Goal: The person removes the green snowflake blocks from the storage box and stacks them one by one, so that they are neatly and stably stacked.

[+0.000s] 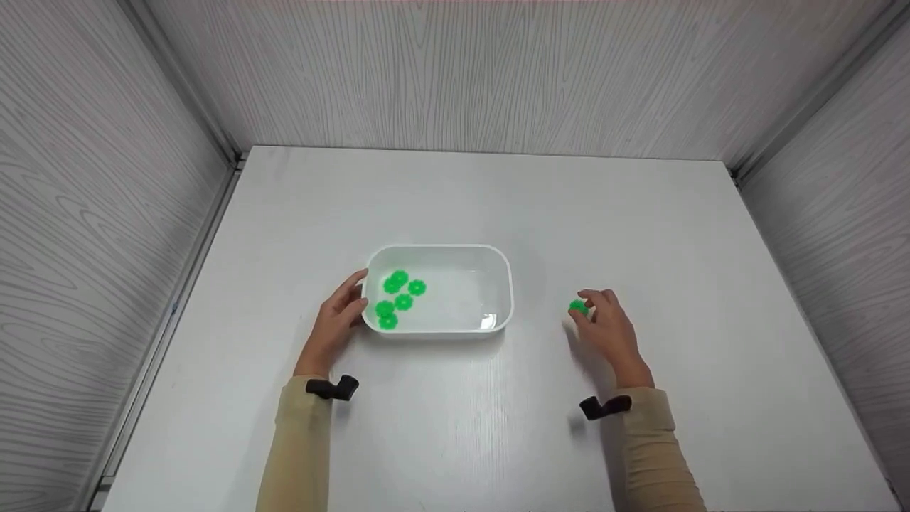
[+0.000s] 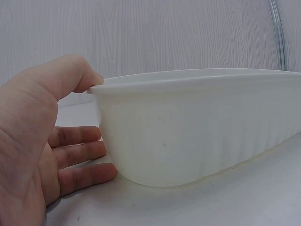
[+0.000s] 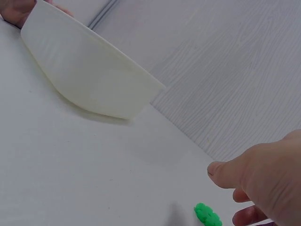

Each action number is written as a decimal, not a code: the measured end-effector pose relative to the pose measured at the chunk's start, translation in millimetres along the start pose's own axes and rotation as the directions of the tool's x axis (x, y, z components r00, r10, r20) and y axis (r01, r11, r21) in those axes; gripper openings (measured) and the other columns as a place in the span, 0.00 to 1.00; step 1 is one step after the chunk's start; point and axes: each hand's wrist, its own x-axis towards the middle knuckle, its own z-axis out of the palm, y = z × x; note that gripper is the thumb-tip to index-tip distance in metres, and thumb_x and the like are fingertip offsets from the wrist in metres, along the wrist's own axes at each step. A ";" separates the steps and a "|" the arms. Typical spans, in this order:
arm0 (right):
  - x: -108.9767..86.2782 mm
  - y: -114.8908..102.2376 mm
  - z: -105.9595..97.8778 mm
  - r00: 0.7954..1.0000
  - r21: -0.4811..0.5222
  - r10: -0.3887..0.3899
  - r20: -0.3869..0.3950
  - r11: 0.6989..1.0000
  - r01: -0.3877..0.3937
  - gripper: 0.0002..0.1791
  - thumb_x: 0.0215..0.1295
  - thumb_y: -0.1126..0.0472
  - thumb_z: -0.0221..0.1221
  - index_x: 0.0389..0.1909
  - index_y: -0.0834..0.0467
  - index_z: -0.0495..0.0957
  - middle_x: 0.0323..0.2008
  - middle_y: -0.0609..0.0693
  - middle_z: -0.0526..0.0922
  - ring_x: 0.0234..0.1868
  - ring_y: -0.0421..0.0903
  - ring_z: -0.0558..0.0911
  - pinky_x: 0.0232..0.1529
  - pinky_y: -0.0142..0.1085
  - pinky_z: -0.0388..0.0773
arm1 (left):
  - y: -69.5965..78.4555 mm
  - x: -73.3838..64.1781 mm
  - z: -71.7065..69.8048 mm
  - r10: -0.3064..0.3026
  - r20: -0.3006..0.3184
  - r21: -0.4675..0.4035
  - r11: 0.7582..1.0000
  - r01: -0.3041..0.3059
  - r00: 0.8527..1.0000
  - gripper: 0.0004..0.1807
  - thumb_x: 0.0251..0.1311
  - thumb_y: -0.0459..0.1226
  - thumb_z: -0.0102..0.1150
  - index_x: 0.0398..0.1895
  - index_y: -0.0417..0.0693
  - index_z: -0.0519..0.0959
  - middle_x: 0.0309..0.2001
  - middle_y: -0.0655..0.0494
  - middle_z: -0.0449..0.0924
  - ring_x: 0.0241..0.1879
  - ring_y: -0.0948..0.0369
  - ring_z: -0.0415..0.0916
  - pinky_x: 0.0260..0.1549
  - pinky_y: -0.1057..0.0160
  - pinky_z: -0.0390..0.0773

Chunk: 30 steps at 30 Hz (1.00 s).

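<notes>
A white plastic box (image 1: 490, 333) stands upright on the table, with several green flower-shaped pieces (image 1: 404, 301) lying in its left part. My left hand (image 1: 335, 323) holds the box's left end. In the left wrist view the thumb rests on the rim (image 2: 141, 84), while the other fingers touch the end wall lower down. To the right of the box, my right hand (image 1: 610, 331) has its thumb and bent fingers around one more green flower-shaped piece (image 1: 578, 306). In the right wrist view a gap shows between the thumb and this flower-shaped piece (image 3: 207, 214).
The white table (image 1: 455, 199) ends at a wood-grain panel (image 1: 469, 78) at the back. Similar panels (image 1: 85, 235) rise on the left and right sides. A black wrist mount (image 1: 333, 388) sits on each sleeve.
</notes>
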 end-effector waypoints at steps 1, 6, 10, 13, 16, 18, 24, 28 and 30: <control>0.2 -1.5 0.5 1.000 -0.004 -0.006 -0.004 1.000 0.006 0.22 0.64 0.52 0.57 0.55 0.60 0.73 0.41 0.54 0.72 0.30 0.47 0.72 0.28 0.39 0.67 | 4.2 -1.2 0.8 -0.002 0.007 0.000 1.000 0.002 1.000 0.26 0.66 0.36 0.50 0.68 0.57 0.63 0.59 0.40 0.68 0.53 0.45 0.70 0.41 0.59 0.76; 1.2 -10.6 3.9 0.998 -0.005 -0.051 -0.027 0.999 0.051 0.21 0.63 0.55 0.59 0.53 0.62 0.74 0.39 0.53 0.72 0.31 0.47 0.73 0.30 0.40 0.69 | 11.7 -2.6 2.5 -0.002 0.021 -0.001 1.000 0.002 1.000 0.27 0.67 0.34 0.48 0.69 0.50 0.61 0.59 0.35 0.67 0.52 0.40 0.68 0.41 0.60 0.76; 1.4 -18.6 6.8 0.995 -0.008 -0.085 -0.044 0.996 0.085 0.21 0.62 0.55 0.60 0.52 0.62 0.74 0.39 0.54 0.72 0.34 0.48 0.74 0.31 0.41 0.70 | 2.7 1.1 0.2 -0.011 0.012 -0.026 1.000 0.011 1.000 0.26 0.67 0.34 0.48 0.68 0.53 0.62 0.59 0.37 0.67 0.52 0.41 0.69 0.40 0.61 0.76; 2.2 -24.7 9.4 0.993 -0.019 -0.106 -0.056 0.994 0.106 0.21 0.61 0.55 0.61 0.52 0.61 0.74 0.39 0.54 0.73 0.35 0.49 0.75 0.32 0.43 0.71 | -6.2 4.0 -1.9 -0.020 -0.003 -0.029 0.999 0.019 1.000 0.26 0.67 0.36 0.49 0.68 0.58 0.63 0.58 0.40 0.69 0.51 0.45 0.71 0.39 0.61 0.76; 3.7 -31.0 12.1 0.989 -0.028 -0.126 -0.076 0.992 0.124 0.20 0.61 0.56 0.61 0.51 0.61 0.75 0.39 0.54 0.74 0.36 0.51 0.76 0.32 0.44 0.72 | -11.8 5.4 -2.6 -0.014 -0.016 -0.015 1.000 0.014 1.000 0.25 0.67 0.38 0.50 0.67 0.61 0.64 0.58 0.43 0.70 0.50 0.48 0.72 0.40 0.62 0.76; 4.6 -35.7 13.8 0.986 -0.029 -0.140 -0.089 0.990 0.138 0.19 0.61 0.56 0.61 0.51 0.60 0.75 0.38 0.54 0.74 0.36 0.52 0.77 0.32 0.44 0.73 | -13.7 5.5 -2.9 -0.004 -0.016 -0.007 1.000 0.004 1.000 0.25 0.67 0.40 0.51 0.67 0.62 0.64 0.58 0.44 0.70 0.50 0.48 0.72 0.40 0.61 0.76; 8.4 -48.6 18.0 0.976 -0.029 -0.189 -0.110 0.982 0.187 0.18 0.61 0.58 0.62 0.50 0.60 0.76 0.38 0.53 0.76 0.36 0.51 0.78 0.32 0.44 0.74 | -15.6 5.0 -2.8 0.012 -0.027 0.012 1.000 -0.012 1.000 0.25 0.66 0.40 0.51 0.66 0.64 0.65 0.57 0.46 0.71 0.51 0.50 0.73 0.41 0.60 0.76; 11.6 -56.7 19.2 0.974 -0.027 -0.199 -0.109 0.980 0.198 0.17 0.60 0.58 0.62 0.49 0.59 0.76 0.38 0.53 0.76 0.36 0.52 0.78 0.32 0.43 0.74 | -15.7 5.1 -2.9 0.015 -0.027 0.015 1.000 -0.014 1.000 0.25 0.66 0.40 0.51 0.66 0.64 0.65 0.58 0.46 0.71 0.51 0.50 0.72 0.41 0.61 0.76; 12.8 -60.8 19.0 0.973 -0.022 -0.205 -0.109 0.979 0.204 0.17 0.60 0.59 0.62 0.49 0.59 0.76 0.38 0.52 0.76 0.36 0.52 0.78 0.32 0.42 0.74 | -15.6 5.2 -3.2 0.015 -0.023 0.018 1.000 -0.015 1.000 0.25 0.66 0.40 0.51 0.66 0.64 0.65 0.58 0.45 0.70 0.52 0.50 0.72 0.41 0.61 0.76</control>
